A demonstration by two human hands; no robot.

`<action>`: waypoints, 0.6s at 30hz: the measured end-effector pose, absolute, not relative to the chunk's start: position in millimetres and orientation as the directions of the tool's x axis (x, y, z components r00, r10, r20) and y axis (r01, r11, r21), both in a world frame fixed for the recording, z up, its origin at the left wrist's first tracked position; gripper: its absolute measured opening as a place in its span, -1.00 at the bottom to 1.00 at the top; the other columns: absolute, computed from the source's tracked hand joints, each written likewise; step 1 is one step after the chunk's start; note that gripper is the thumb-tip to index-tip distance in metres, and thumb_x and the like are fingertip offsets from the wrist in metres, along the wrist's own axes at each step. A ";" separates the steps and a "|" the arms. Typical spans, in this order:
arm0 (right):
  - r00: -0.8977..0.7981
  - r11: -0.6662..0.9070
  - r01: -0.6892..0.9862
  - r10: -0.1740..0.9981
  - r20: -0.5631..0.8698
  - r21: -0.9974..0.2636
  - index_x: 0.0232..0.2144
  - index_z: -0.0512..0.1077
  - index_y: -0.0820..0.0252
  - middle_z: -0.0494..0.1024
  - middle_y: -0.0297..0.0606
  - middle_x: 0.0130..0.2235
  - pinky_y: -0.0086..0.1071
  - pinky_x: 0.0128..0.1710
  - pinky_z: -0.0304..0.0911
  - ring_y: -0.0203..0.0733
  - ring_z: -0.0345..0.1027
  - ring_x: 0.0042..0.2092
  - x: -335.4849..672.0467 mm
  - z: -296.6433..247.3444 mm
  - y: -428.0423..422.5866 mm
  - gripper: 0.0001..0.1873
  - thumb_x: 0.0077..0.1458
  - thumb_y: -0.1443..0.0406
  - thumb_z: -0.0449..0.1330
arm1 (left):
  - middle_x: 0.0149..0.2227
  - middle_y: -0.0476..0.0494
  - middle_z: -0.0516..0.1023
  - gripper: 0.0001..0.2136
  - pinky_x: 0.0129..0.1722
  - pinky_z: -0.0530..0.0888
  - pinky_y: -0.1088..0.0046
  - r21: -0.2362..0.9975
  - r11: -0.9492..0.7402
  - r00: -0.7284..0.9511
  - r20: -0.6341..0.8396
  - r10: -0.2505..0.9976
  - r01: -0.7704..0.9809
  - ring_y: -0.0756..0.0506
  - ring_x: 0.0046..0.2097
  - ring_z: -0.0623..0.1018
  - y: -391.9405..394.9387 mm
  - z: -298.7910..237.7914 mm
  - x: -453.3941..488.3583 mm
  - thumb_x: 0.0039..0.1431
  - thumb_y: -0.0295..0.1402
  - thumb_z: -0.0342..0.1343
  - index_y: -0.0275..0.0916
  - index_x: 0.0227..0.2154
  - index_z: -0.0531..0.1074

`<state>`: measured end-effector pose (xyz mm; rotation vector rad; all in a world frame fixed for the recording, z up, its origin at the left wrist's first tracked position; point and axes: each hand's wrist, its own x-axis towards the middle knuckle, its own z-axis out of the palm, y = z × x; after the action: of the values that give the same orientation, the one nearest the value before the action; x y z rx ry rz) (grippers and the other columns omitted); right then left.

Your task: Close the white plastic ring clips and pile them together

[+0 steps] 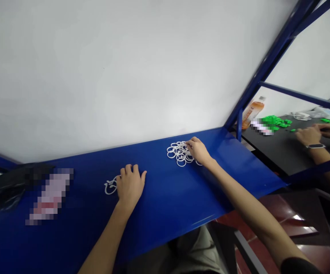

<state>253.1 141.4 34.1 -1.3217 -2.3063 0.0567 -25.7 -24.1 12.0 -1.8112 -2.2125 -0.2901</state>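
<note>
On the blue tabletop lies a loose pile of thin white rings [179,152], some overlapping. My right hand [197,149] reaches in at the pile's right side, thumb and fingers pinched together on one of the white rings; the fingers partly hide it. Farther left, my left hand [130,185] rests palm down with its fingers spread. Beside it, and partly under its edge, sits a smaller group of white ring-shaped pieces [110,186], one with a small pointed part.
A black plastic bag [3,190] and a blurred pinkish packet [50,196] lie at the left. Past the blue frame [256,82] on the right, another person's hands [313,136] work at a black table with green pieces [273,121] and an orange-labelled bottle [252,113].
</note>
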 end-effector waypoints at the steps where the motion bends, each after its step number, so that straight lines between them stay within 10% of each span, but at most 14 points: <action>1: -0.432 0.537 0.805 0.822 0.371 -0.252 -0.19 0.56 0.30 0.51 -0.07 -0.20 -0.31 -0.11 0.34 -0.10 0.40 -0.18 253.4 34.8 144.9 -0.77 0.28 0.42 0.08 | -0.05 -0.45 0.47 -0.62 -0.18 0.43 0.06 0.038 0.113 -0.119 0.334 0.935 0.993 -0.37 -0.06 0.45 -23.0 9.2 -24.0 0.36 -0.19 -0.09 -0.38 -0.04 0.45; 9: -0.528 0.604 0.783 0.771 0.356 -0.149 -0.06 0.52 0.30 0.50 -0.02 -0.14 -0.18 -0.01 0.26 -0.01 0.31 -0.11 236.3 45.0 128.6 -0.74 0.32 0.32 0.09 | -0.13 -0.10 0.56 -0.84 -0.05 0.47 0.35 0.217 -0.475 0.362 0.410 0.837 0.853 -0.10 -0.08 0.52 -25.4 1.2 7.0 0.35 -0.34 0.02 -0.14 -0.13 0.49; 18: -0.778 0.860 0.500 0.497 0.384 -0.099 -0.01 0.47 0.27 0.49 -0.08 -0.12 -0.22 -0.10 0.27 -0.10 0.30 -0.14 176.8 8.2 73.3 -0.69 0.39 0.26 -0.01 | 0.00 -0.36 0.48 -0.45 -0.08 0.37 0.07 0.139 -0.193 0.129 0.377 0.917 0.971 -0.35 -0.02 0.44 -24.7 6.7 -14.2 0.16 0.04 0.15 -0.28 0.06 0.41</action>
<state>176.8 73.3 8.2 -0.7379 -2.6325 -0.0113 -14.2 -24.7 6.7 -2.2506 -1.8995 -0.5804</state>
